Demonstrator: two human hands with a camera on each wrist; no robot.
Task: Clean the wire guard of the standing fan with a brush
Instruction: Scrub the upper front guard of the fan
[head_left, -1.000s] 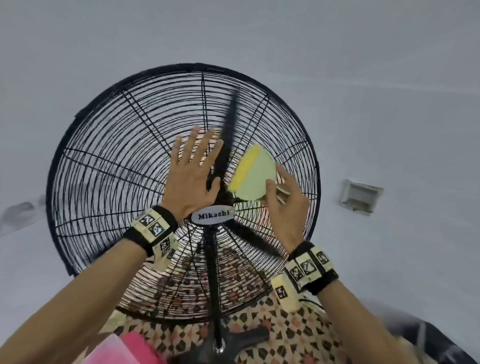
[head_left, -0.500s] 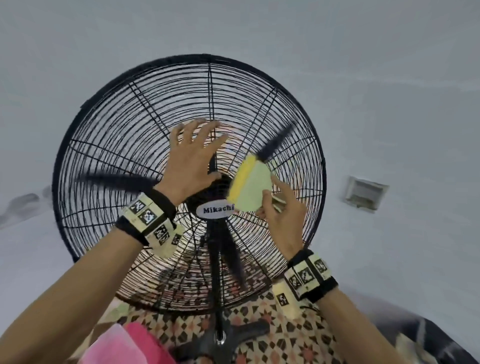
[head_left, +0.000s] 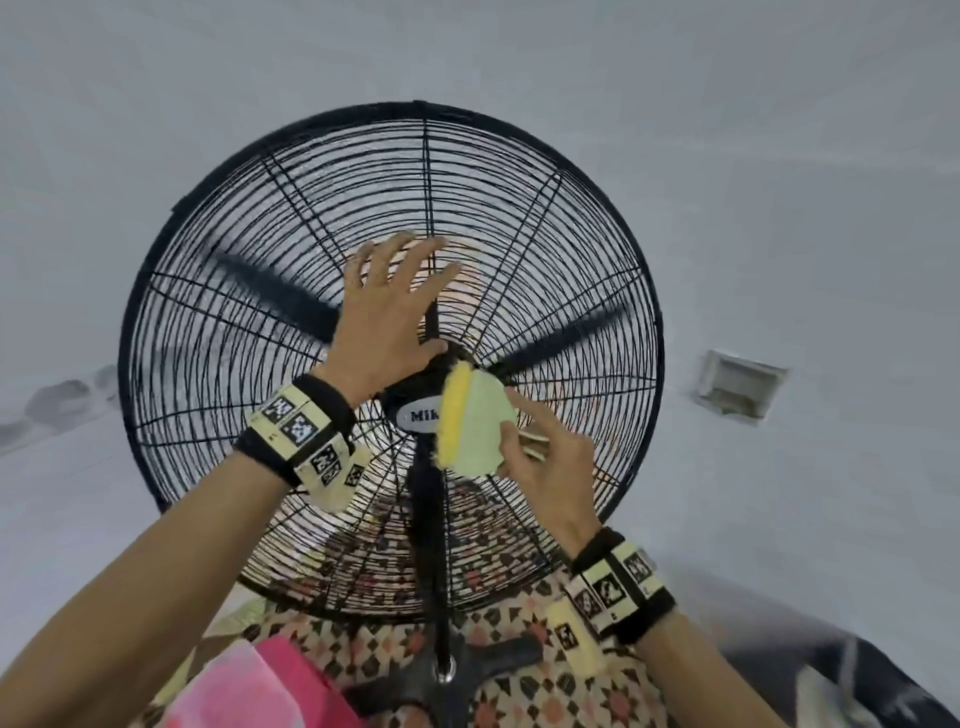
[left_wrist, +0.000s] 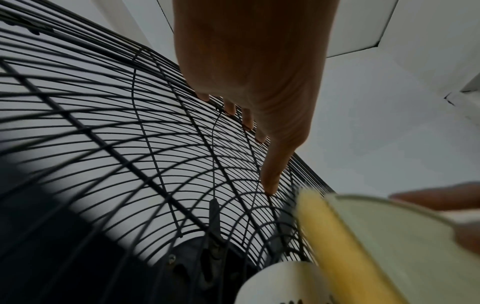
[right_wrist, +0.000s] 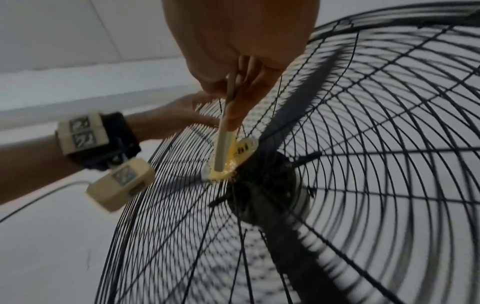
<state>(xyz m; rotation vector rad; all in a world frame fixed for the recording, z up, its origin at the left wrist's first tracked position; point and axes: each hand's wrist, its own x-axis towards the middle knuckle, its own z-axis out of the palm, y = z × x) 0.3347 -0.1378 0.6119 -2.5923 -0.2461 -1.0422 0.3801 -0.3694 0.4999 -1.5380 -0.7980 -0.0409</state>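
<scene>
though behind guard (head_left: 291, 218), blades (head_left: 270, 301) blurred

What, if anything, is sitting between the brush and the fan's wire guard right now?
Nothing visible. The right hand grips the brush, whose yellow bristles already meet the wire guard beside the white hub badge. The left hand lies flat on the guard higher up, clear of the brush.

Yellow-bristled brush (head_left: 470, 421) against black wire guard (head_left: 260, 249)
</scene>
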